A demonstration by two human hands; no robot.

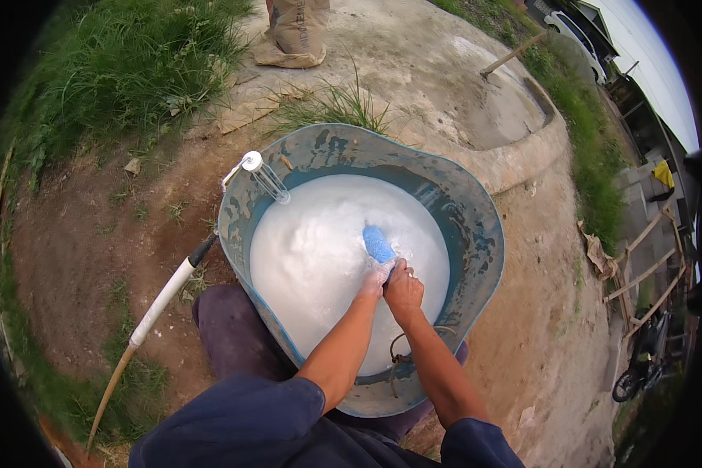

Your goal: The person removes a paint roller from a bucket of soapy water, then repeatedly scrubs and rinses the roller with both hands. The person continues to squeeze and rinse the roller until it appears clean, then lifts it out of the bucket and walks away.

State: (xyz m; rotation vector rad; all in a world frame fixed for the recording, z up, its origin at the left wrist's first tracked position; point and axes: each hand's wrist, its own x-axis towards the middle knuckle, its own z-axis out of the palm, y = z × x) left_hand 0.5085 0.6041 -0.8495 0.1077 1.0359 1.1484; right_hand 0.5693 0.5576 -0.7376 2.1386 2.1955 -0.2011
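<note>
Both my hands are over a blue tub (476,257) holding a cloudy white liquid (312,257). A blue, fuzzy paint roller sleeve (378,243) points away from me at the liquid's surface. White, wet residue coats my left hand (377,279), whose fingers are closed round the sleeve's near end. Right beside it, my right hand (404,290) is closed at the same end, a ring on one finger. What lies between the two hands is partly hidden. A bare roller frame (271,181) with a white wire cage rests over the tub's far left rim.
From the roller frame a long pole (164,300) slopes down to the ground at the left. Thin cord (398,355) hangs on the tub's near rim. Beyond stand a brown paper sack (292,35), tall grass (132,70) and a concrete basin (515,148) with a wooden handle (515,54).
</note>
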